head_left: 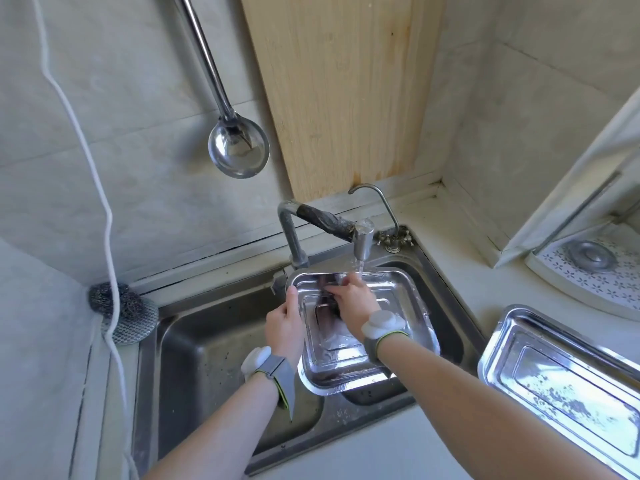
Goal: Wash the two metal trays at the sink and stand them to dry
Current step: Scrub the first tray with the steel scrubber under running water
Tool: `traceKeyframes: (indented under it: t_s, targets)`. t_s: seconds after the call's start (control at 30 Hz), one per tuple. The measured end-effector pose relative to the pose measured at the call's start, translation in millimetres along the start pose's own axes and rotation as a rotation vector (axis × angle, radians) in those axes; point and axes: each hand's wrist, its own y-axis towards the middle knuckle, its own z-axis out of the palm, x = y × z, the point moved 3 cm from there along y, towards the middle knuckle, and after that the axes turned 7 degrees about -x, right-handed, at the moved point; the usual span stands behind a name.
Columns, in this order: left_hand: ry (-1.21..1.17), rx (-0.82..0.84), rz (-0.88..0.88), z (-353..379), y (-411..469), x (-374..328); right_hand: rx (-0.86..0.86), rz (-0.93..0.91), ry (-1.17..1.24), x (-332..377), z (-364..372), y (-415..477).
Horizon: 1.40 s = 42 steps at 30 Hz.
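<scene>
A shiny rectangular metal tray (391, 299) is held over the sink (214, 344) under the running faucet (362, 242). My left hand (284, 327) grips the tray's left rim. My right hand (351, 297) lies flat inside the tray, fingers spread on its wet bottom where the water lands. It holds nothing that I can make out. A second metal tray (561, 379) lies flat on the counter to the right of the sink, with specks on its inner surface.
A steel-wool scrubber (123, 311) sits at the sink's back left corner beside a hanging white cord (104, 202). A ladle (239, 147) hangs on the wall above. A wooden board (343, 91) leans behind the faucet. A white drain rack (595, 271) stands at far right.
</scene>
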Motion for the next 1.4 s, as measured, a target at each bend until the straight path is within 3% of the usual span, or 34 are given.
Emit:
traceKeyframes:
  t_s: [0.03, 0.17, 0.37, 0.47, 0.53, 0.57, 0.63, 0.7, 0.73, 0.83, 0.87, 1.03, 1.1, 1.2, 1.27, 1.33, 1.4]
  targets:
    - [0.002, 0.003, 0.010, -0.1, 0.1, 0.0, -0.016, 0.035, 0.001, -2.3, -0.8, -1.3]
    - [-0.006, 0.023, -0.004, 1.7, 3.6, 0.6, -0.054, -0.175, 0.154, 29.8, 0.1, -13.8]
    - [-0.017, 0.012, 0.034, -13.4, 7.2, 2.2, -0.174, 0.439, 0.034, -86.7, -31.9, -1.5]
    - [-0.023, 0.038, 0.053, -13.4, 9.2, 0.9, -0.208, 0.629, 0.045, -106.4, -37.6, -3.9]
    - [-0.027, 0.012, 0.033, -8.9, 9.4, 1.5, -0.216, 0.566, 0.120, -80.4, -32.0, 1.5]
    - [-0.033, -0.009, 0.018, -6.5, 9.8, 1.7, -0.200, 0.450, 0.163, -57.5, -26.1, 3.3]
    - [-0.031, -0.034, 0.006, -4.0, 11.1, 2.2, -0.075, 0.208, 0.267, -10.7, -13.8, -5.0]
    - [-0.041, -0.029, 0.007, -4.6, 14.1, 5.3, 0.024, 0.072, 0.204, -8.1, -7.9, -12.4]
    - [-0.046, -0.028, -0.001, -7.5, 15.3, 8.5, 0.006, 0.126, 0.161, -24.9, -12.2, -11.1]
    - [-0.104, 0.014, -0.037, -9.0, 13.4, 10.0, -0.196, 0.572, 0.100, -75.3, -36.2, -10.8]
    - [-0.099, 0.024, -0.038, -5.9, 12.2, 8.4, -0.224, 0.592, 0.130, -66.9, -35.9, -9.5]
    - [-0.121, 0.025, -0.106, 0.7, 20.1, 7.8, 0.029, -0.057, 0.279, 43.2, -1.6, -22.6]
    - [-0.133, 0.044, -0.130, -5.0, 20.4, 15.7, 0.071, -0.041, 0.210, 18.3, -6.3, -18.8]
    - [-0.106, 0.053, -0.096, -6.3, 13.3, 17.6, -0.083, 0.307, 0.084, -18.0, -26.7, -2.1]
    - [-0.124, 0.025, -0.095, -4.0, 11.0, 11.8, -0.112, 0.160, 0.094, 11.3, -24.1, 1.6]
    - [-0.139, 0.034, -0.099, -3.6, 13.3, 10.7, 0.019, -0.068, 0.163, 41.0, -12.8, -8.4]
    - [-0.102, 0.042, -0.094, -4.4, 11.7, 15.3, 0.072, -0.139, 0.123, 38.4, -13.8, -14.4]
